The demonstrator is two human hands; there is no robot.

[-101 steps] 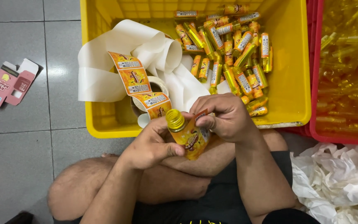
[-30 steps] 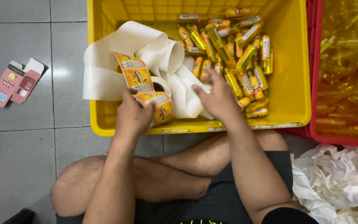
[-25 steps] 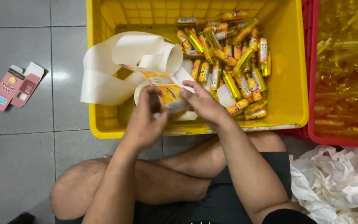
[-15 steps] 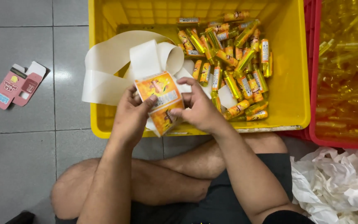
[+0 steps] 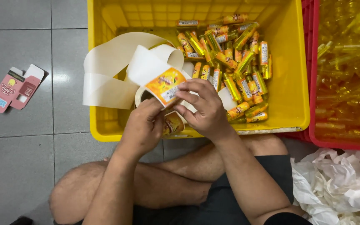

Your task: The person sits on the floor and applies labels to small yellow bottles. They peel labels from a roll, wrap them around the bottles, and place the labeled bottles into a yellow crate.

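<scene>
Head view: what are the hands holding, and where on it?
Both hands hold the label strip: right hand fingertips pinch the orange label's right edge, left hand grips from below, over the yellow crate.

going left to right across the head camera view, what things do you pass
Flattened pink cardboard box on the grey floor → loose cream label backing strip → left hand → right hand peeling an orange label → small orange-labelled bottles → yellow plastic crate wall → red crate → crumpled white plastic.
</scene>
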